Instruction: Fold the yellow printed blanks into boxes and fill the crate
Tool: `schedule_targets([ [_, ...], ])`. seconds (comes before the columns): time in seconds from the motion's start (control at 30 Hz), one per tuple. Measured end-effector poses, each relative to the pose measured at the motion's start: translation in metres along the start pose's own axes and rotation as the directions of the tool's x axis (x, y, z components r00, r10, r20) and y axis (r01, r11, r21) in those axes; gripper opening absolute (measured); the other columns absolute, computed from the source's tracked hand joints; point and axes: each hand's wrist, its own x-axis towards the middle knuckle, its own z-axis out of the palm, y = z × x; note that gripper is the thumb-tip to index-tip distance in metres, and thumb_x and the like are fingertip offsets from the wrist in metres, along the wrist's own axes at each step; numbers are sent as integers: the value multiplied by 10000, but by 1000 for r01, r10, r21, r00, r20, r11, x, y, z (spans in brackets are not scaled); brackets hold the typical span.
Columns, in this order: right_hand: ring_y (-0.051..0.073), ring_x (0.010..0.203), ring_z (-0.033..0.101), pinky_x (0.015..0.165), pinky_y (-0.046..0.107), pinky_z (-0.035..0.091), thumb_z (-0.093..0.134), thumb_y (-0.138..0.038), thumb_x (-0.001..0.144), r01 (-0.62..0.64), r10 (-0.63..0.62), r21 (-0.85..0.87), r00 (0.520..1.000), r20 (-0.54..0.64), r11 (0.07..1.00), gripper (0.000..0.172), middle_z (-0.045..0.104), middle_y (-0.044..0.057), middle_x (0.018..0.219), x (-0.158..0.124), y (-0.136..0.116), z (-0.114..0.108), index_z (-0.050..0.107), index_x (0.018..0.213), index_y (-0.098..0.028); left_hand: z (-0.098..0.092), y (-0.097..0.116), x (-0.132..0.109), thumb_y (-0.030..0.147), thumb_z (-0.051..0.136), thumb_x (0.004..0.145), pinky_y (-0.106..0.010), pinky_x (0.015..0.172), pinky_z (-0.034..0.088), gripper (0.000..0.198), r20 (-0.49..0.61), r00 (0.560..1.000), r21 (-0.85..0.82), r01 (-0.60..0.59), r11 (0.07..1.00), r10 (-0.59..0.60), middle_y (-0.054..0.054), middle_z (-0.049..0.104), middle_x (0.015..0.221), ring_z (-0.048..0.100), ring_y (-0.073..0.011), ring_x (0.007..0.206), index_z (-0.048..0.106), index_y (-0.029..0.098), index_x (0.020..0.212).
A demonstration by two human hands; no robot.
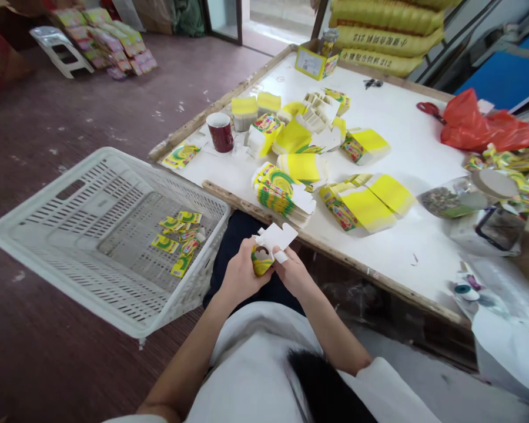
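Observation:
Over my lap, a small yellow and green carton (261, 263) with white inner flaps is held between both hands. My left hand (242, 271) is closed round its left side. At the right side, my right hand (293, 271) grips it, the thumb by a raised white flap. The fingers beneath the carton are partly hidden. Just beyond, a stack of flat printed cartons (275, 188) lies at the table's edge. Left of my hands, a white plastic crate (114, 258) holds several yellow and green cartons (180, 235) on its floor.
The white table (405, 258) carries bundles of yellow cartons (370, 200), a dark red mug (220, 133), red scissors (429, 109) and a red plastic bag (476, 126). Yellow sacks (383, 41) are stacked behind. A white stool (64, 53) stands at the far left.

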Motion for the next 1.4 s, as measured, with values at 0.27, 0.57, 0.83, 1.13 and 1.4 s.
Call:
schedule_targets([
  [0.27,294,1278,584,1147,471,410,622,-622,865,130,-93,-239,983,159,962,649,662,89,1331,-3,-8,-2,597,1381,-230,-5,4,0,231,688,715,-354,685,521,588,27,999,91,37,995,-39,-53,659,959,713,-291,861,364,257,1205],
  [0.57,254,1409,483,1190,449,371,516,-344,958,280,-262,-498,959,108,821,583,462,76,1556,-4,-5,-8,427,1529,-261,-7,3,7,202,698,702,-492,914,520,650,-71,997,97,-25,995,32,-157,567,1229,627,-326,1104,398,206,1278],
  [0.83,250,1404,492,1122,406,457,504,-294,975,527,-481,-661,833,274,534,386,475,111,1544,7,1,-27,640,1335,-267,-30,-3,11,299,780,746,-390,931,547,517,-89,978,156,-175,972,190,-99,677,1113,667,-275,1065,561,208,1205],
  [1.13,242,1306,578,1072,406,482,576,-220,939,620,-329,-662,784,526,421,189,526,186,1459,12,-32,-46,695,1083,-196,-37,-2,10,306,829,717,-373,953,559,653,-46,977,183,-199,963,210,-102,710,1172,692,-260,1073,532,184,1287],
  [1.4,280,1464,377,1196,495,349,600,-307,913,490,-350,-567,871,345,662,688,353,198,1561,4,-8,-27,263,1503,-198,-30,-1,7,340,773,793,-403,974,542,620,-105,952,254,-255,933,288,-136,681,1227,670,-281,1121,490,172,1318],
])
